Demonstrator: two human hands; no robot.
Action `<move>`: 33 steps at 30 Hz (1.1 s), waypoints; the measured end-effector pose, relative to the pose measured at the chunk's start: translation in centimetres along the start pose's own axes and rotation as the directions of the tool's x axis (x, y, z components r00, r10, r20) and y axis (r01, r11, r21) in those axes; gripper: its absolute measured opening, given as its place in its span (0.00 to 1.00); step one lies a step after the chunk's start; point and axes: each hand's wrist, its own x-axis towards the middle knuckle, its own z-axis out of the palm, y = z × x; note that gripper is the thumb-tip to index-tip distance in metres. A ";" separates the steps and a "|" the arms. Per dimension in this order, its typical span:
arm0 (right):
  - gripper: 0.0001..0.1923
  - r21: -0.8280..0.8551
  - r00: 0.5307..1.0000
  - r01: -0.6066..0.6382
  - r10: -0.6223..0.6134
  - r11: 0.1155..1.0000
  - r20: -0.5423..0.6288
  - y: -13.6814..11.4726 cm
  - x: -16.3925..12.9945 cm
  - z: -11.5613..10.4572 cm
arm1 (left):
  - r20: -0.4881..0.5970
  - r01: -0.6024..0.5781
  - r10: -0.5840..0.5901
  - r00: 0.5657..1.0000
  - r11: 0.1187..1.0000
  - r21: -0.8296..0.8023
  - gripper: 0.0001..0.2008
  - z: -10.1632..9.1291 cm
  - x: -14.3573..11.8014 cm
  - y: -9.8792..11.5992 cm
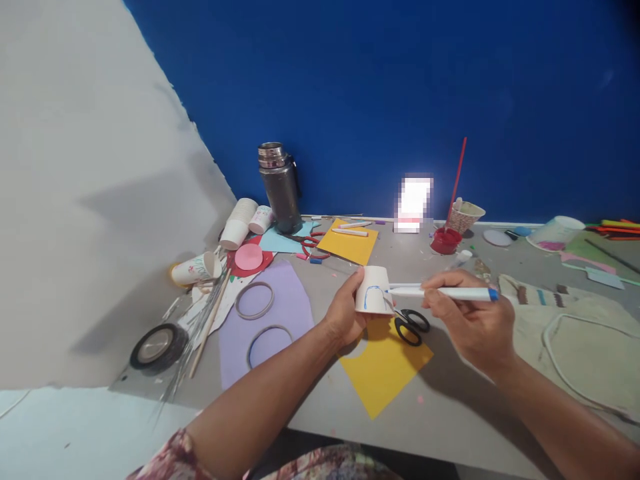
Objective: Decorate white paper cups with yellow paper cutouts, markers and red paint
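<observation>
Low in the middle of the view, I have the small white paper cup [373, 305] raised just above a grey table [320, 408], its wider end down. The left hand [344, 315] is curled partway around it, thumb along the near-left side and the other fingers mostly hidden behind and beneath. That hold seems meant to steady the cup while leaving its facing wall bare for drawing. A thin blue arched line [369, 289] shows there.

The right hand [473, 327] is drawn into a pinch around a slim white marker with a blue end [467, 293]. I read the nearly level barrel as a way to bring the tip squarely against the cup's wall; it looks to be touching, beside the line.

Beneath, black-handled scissors [411, 327] rest partly over a yellow paper sheet [385, 383], probably within easy reach. Left of them, two thin grey rings [256, 317] lie on a lilac sheet [287, 287]. Against the blue wall [380, 87], a dark metal flask [281, 193] stands upright, perhaps back there to spare the working space.
</observation>
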 end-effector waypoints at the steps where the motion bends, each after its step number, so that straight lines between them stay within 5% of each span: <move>1: 0.06 -0.013 1.000 0.026 -0.026 1.000 -0.009 0.0 -0.1 0.2 | -0.004 -0.001 0.001 1.000 1.000 -0.003 0.23 0.0 0.0 0.0; 33: 0.06 0.010 1.000 0.004 -0.004 1.000 0.005 0.8 -0.4 0.1 | 0.034 0.000 -0.001 0.999 0.999 0.032 0.21 0.1 -0.1 -0.2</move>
